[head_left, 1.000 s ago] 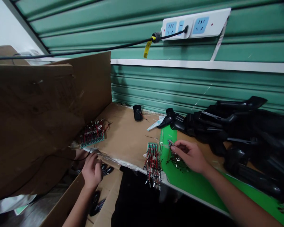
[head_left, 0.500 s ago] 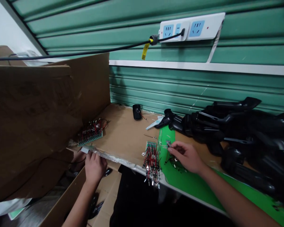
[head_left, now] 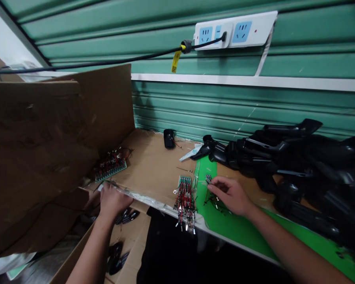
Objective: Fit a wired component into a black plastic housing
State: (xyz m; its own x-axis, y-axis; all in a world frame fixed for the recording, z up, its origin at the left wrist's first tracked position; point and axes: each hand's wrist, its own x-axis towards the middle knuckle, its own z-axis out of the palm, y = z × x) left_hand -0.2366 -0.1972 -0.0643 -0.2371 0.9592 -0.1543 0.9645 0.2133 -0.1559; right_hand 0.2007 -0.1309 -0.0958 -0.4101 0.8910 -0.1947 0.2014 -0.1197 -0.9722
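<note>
My right hand (head_left: pixel 229 195) is over the green mat, thumb and forefinger pinched on a small circuit board (head_left: pixel 208 179) with thin dark wires trailing under the palm. To its left, a strip of circuit boards (head_left: pixel 185 182) with red and black wires lies by the table's front edge, its wires hanging over. My left hand (head_left: pixel 114 201) is closed at the front edge further left, beside a small white piece (head_left: pixel 100 187); its fingertips and what they hold are hidden. Behind it sits another wired board strip (head_left: pixel 111 169).
A tall cardboard box (head_left: pixel 35 157) stands on the left. Black plastic housings (head_left: pixel 307 157) are heaped at right, and one black shell (head_left: pixel 169 139) lies at the back. A power strip (head_left: pixel 236 31) with a plugged cable hangs on the green wall. Below is an open carton (head_left: pixel 136 236) with black parts.
My left hand has moved slightly left and turned, covering more of the white piece. My right hand keeps its pinch on the circuit board. The whole view has shifted a little.
</note>
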